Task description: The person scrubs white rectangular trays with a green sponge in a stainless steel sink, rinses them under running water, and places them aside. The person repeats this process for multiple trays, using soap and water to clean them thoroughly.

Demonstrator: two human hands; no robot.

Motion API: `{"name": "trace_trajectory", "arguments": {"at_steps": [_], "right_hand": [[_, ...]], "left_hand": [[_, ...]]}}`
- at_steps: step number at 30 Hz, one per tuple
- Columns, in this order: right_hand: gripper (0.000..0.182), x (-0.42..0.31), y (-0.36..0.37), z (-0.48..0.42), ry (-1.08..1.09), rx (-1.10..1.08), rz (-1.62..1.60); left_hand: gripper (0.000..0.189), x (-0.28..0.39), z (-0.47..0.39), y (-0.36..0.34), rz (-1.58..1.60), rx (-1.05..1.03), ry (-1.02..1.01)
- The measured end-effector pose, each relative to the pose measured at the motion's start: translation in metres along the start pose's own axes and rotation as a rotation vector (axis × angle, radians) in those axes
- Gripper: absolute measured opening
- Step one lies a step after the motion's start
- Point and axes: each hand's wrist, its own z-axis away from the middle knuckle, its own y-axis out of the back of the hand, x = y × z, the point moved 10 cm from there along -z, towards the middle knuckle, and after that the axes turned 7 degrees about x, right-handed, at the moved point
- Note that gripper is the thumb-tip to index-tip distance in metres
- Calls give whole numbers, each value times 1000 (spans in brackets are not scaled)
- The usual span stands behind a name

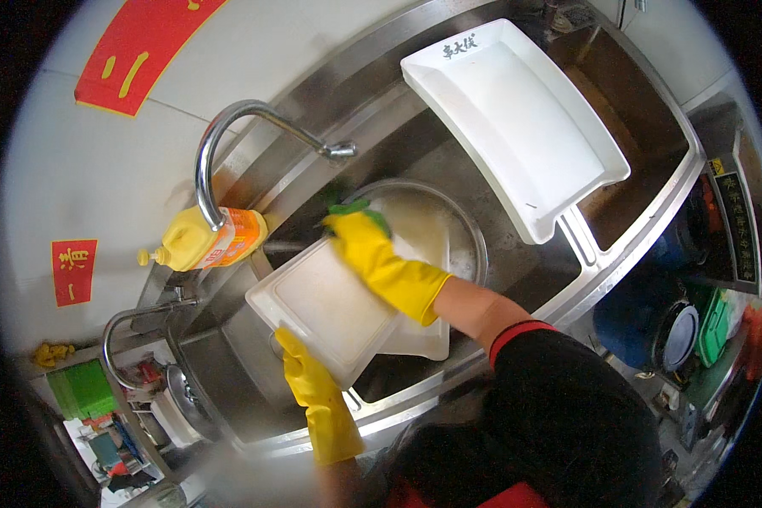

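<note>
My left hand [314, 397], in a yellow rubber glove, grips the near left edge of a white plastic tray [327, 298]. The tray is tilted over the sink, with a flat, ridged face towards me. My right hand [377, 263], gloved in the same yellow rubber, is at the tray's far edge and holds a green scouring pad [358, 208], partly hidden by its fingers and blurred. Under the held tray, another white tray [425, 340] shows in part. Behind my right hand, a round metal basin [479, 244] of cloudy liquid stands in the sink.
A large white tray [527, 127] bearing writing rests across the right sink's divider. A curved chrome faucet [206, 149] arches over the back rim beside a yellow detergent bottle [209, 238]. Another faucet [111, 336] is at the left sink bowl [247, 374]. A blue barrel [628, 324] stands right.
</note>
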Motion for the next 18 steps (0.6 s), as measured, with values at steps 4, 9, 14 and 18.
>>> {"name": "trace_trajectory", "arguments": {"at_steps": [4, 9, 14, 18], "right_hand": [[33, 141, -32, 24, -251, -188, 180], [37, 180, -23, 57, -220, -441, 362], [38, 108, -14, 60, -114, -473, 14], [53, -58, 61, 77, 105, -187, -598]], "left_hand": [[63, -16, -1, -13, 151, -128, 67], [61, -14, -7, -19, 303, -246, 147], [65, -7, -32, -27, 244, -249, 155], [69, -21, -42, -36, 266, -272, 312]]}}
